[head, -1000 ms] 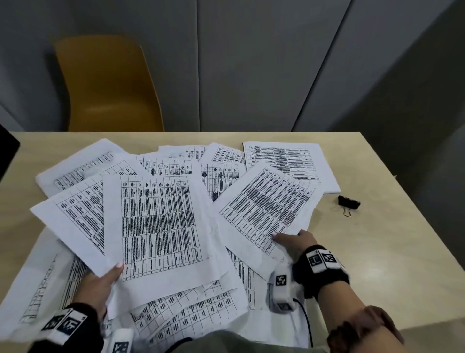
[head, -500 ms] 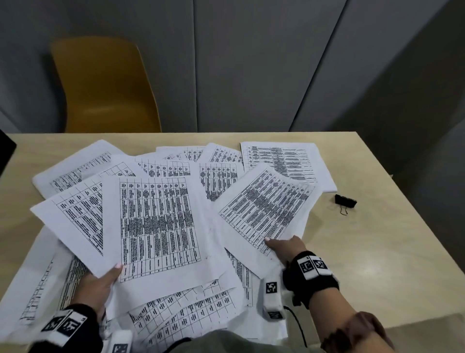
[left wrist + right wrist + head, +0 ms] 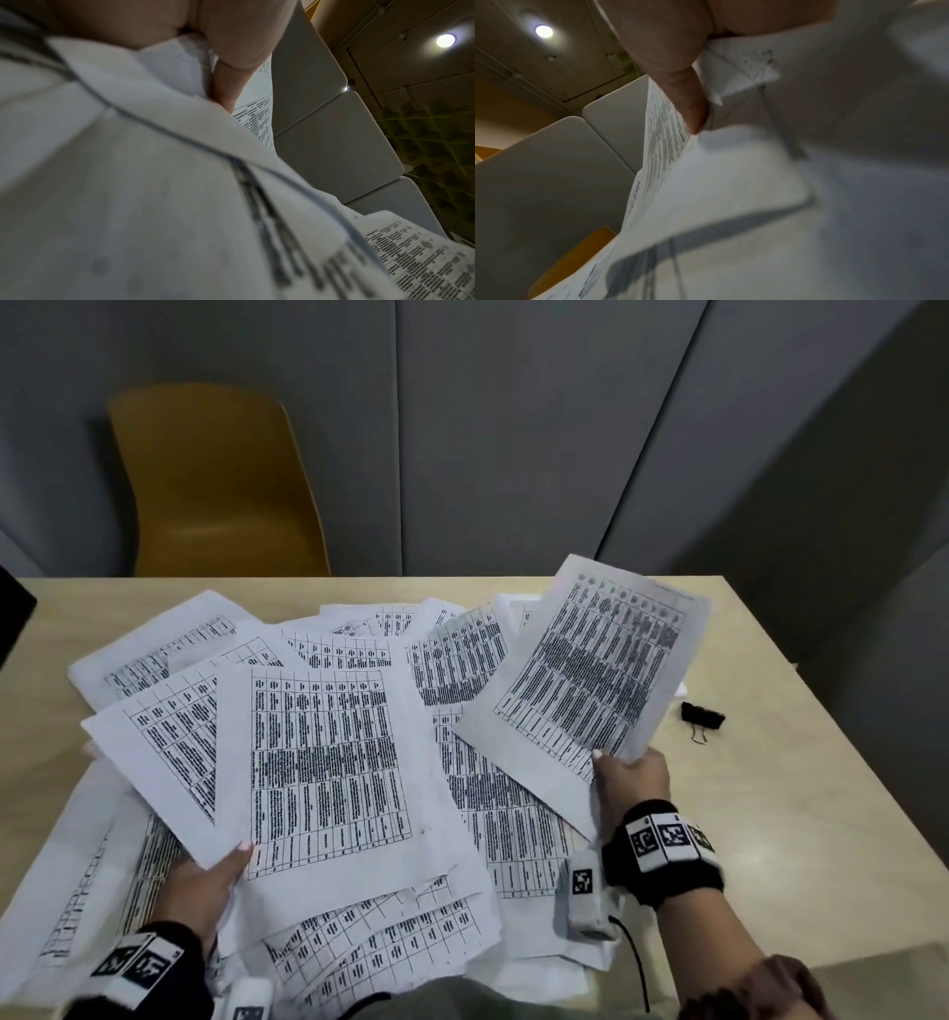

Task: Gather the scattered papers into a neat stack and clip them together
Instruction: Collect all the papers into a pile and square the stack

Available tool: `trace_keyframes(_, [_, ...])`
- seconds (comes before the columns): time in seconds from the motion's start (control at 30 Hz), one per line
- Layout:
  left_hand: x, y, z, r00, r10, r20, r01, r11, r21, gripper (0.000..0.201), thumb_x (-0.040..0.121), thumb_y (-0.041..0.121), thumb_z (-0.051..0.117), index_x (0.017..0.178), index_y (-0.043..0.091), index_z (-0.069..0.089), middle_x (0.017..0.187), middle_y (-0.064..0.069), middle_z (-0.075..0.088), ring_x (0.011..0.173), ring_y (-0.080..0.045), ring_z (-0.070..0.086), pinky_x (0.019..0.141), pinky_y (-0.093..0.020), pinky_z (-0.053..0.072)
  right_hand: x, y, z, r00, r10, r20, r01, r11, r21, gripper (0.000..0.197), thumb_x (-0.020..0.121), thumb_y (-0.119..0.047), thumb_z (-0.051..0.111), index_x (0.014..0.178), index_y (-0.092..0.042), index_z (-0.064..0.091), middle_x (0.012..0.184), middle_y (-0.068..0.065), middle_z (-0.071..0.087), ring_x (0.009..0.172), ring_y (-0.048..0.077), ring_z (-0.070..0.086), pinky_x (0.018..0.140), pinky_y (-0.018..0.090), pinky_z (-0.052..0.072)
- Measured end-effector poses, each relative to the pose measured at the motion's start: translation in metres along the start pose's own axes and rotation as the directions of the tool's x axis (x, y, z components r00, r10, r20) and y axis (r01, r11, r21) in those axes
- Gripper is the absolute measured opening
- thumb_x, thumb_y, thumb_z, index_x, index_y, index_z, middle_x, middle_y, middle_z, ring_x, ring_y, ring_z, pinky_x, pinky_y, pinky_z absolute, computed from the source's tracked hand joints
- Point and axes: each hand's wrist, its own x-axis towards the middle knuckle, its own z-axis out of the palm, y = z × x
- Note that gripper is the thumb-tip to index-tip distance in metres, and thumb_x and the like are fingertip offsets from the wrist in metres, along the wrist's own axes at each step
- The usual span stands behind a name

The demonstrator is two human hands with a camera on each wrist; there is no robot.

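Several printed sheets with black tables lie scattered and overlapping on the pale wooden table [image 3: 770, 814]. My left hand [image 3: 210, 880] holds a few gathered sheets [image 3: 318, 762] by their near edge, thumb on top; in the left wrist view the thumb [image 3: 231, 85] pinches that paper. My right hand [image 3: 631, 778] pinches the near corner of one sheet [image 3: 590, 670] and holds it tilted up off the pile; the thumb [image 3: 680, 91] presses on it in the right wrist view. A black binder clip [image 3: 702, 717] lies on the table to the right of the papers.
A yellow chair [image 3: 215, 485] stands behind the table's far edge, against grey wall panels. A dark object [image 3: 13, 618] juts in at the left edge. Bare tabletop shows at the right, around the clip. More sheets [image 3: 390, 952] hang near the table's front edge.
My right hand, which was pressing flat on a sheet at the right of the pile, has pinched it and lifted it up and to the right. The left hand has kept its hold.
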Motion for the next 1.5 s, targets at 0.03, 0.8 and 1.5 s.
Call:
trace_keyframes(0.03, [0.001, 0.000, 0.001, 1.000, -0.003, -0.004, 0.003, 1.000, -0.029, 0.022, 0.088, 0.020, 0.059, 0.073, 0.004, 0.057, 0.111, -0.034, 0.061, 0.084, -0.029, 0.051, 0.089, -0.041, 0.040, -0.001, -0.003, -0.002, 1.000, -0.028, -0.014, 0.027, 0.999, -0.026, 0.017, 0.083, -0.018, 0.066, 0.082, -0.006, 0.054, 0.087, 0.016, 0.064, 0.085, 0.034, 0.063, 0.081, 0.041, 0.052])
trace_keyframes(0.8, [0.010, -0.009, 0.007, 1.000, -0.009, 0.029, 0.011, 0.995, -0.102, 0.058, 0.076, 0.012, 0.073, 0.123, -0.008, 0.045, 0.130, -0.030, 0.051, 0.116, -0.043, 0.050, 0.104, -0.050, 0.036, -0.074, -0.139, -0.024, 0.515, -0.658, -0.549, 0.789, 0.614, 0.004, 0.023, 0.084, -0.003, 0.062, 0.086, 0.020, 0.064, 0.080, 0.033, 0.067, 0.066, 0.021, 0.060, 0.060, 0.028, 0.046])
trace_keyframes(1.5, [0.034, -0.024, 0.009, 0.997, 0.080, -0.013, -0.081, 0.972, -0.220, 0.020, 0.083, 0.030, 0.065, 0.080, 0.010, 0.066, 0.093, -0.014, 0.066, 0.088, -0.026, 0.059, 0.087, -0.034, 0.042, -0.100, -0.040, 0.080, 0.804, -0.022, 0.594, 0.128, 0.982, -0.137, 0.044, 0.081, -0.001, 0.065, 0.122, -0.007, 0.047, 0.102, 0.010, 0.069, 0.086, 0.021, 0.067, 0.070, 0.024, 0.057])
